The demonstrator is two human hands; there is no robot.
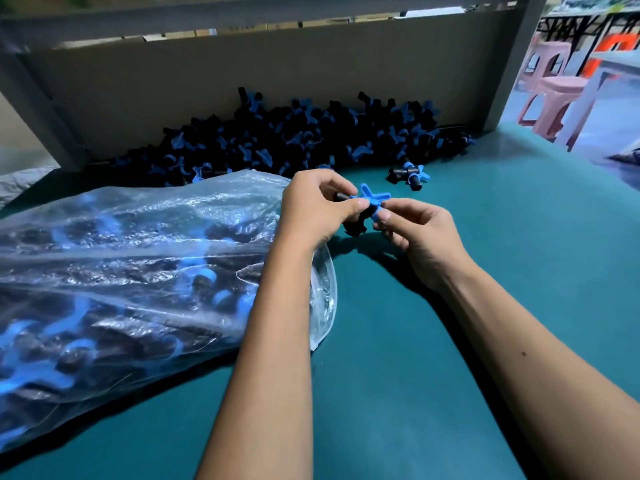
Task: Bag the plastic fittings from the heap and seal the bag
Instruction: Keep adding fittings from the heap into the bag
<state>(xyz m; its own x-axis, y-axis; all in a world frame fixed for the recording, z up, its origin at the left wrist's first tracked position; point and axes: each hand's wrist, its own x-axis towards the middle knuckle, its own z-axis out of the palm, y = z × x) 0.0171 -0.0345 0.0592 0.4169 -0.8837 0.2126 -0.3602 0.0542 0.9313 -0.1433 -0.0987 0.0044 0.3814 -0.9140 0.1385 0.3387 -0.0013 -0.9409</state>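
Fingers of the left hand (311,209) and right hand (415,230) both pinch one fitting (367,206); best slipped straight into the bag (138,271) mouth alongside.

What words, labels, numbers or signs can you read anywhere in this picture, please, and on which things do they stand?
None: no text can be read anywhere in this view.
The clear plastic bag shows no print, only fittings through the film.
The fitting held by the left hand and right hand shows no legible marking.
The cardboard wall behind the heap is plain.
The red shape far right is too blurred to read.
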